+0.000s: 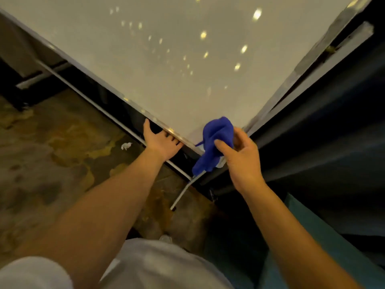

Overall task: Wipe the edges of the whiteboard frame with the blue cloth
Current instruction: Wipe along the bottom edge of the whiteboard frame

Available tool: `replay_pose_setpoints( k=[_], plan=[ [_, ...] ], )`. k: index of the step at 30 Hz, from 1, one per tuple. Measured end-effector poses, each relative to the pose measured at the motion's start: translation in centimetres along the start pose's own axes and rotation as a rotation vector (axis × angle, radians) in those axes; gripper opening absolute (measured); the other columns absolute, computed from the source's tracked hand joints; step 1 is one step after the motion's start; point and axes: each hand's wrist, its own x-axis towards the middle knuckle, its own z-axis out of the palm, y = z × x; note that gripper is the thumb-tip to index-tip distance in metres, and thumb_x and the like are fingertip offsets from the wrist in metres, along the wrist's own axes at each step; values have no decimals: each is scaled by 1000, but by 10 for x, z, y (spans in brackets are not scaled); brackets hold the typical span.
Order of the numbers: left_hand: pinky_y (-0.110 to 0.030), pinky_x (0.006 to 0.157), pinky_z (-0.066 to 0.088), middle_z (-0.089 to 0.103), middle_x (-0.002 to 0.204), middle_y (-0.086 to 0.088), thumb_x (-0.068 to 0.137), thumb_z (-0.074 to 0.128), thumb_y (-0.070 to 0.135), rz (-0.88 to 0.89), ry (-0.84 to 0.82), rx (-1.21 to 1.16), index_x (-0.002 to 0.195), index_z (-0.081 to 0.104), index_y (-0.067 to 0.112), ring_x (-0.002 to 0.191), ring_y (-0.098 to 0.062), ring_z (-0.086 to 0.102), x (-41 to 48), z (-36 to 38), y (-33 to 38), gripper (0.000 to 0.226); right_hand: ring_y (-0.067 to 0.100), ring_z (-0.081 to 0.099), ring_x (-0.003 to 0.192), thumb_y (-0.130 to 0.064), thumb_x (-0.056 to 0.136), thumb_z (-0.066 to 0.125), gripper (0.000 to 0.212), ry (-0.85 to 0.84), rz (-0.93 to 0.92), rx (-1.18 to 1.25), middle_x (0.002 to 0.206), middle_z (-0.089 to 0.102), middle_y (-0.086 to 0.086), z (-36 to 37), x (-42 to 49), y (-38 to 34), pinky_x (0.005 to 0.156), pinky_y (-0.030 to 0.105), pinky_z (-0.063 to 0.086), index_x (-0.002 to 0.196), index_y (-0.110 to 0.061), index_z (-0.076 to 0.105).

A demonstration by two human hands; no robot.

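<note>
The whiteboard fills the upper middle of the head view, its silver frame running down to a bottom corner near the centre. My left hand grips the frame's lower edge just left of that corner, fingers hooked under it. The blue cloth is bunched over the corner itself, one end hanging down. My right hand pinches the cloth between thumb and fingers and presses it against the corner.
A thin metal stand tube runs below the frame and bends down to the stained floor. A scrap of white paper lies on the floor. A dark wall or panel stands at the right.
</note>
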Motion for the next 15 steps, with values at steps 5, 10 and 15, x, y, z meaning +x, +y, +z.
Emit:
replay_pose_setpoints(
  k=[5,10,15],
  plan=[
    [-47,93,50,63,131,-13,73,38,86,-17,-62,-34,127,61,8,108,-34,65,4,-3,-23,97,27,54,120,-2,87,63,37,-643,-660,-1037,124,62,21,17,52,19,101,34,43,123,1,59],
    [-49,102,43,59,134,-23,72,30,90,-63,-207,1,136,54,6,123,-36,57,16,-11,-23,108,34,3,152,-42,96,44,75,-975,-821,-1874,165,14,16,15,67,65,123,46,-3,156,-5,18],
    [-48,102,42,63,129,-21,76,27,88,-5,-225,-116,130,59,4,118,-34,60,28,-23,-32,105,35,-5,152,-68,93,31,88,-1234,-1127,-2145,167,8,12,25,109,48,122,48,-8,158,-13,9]
  ],
)
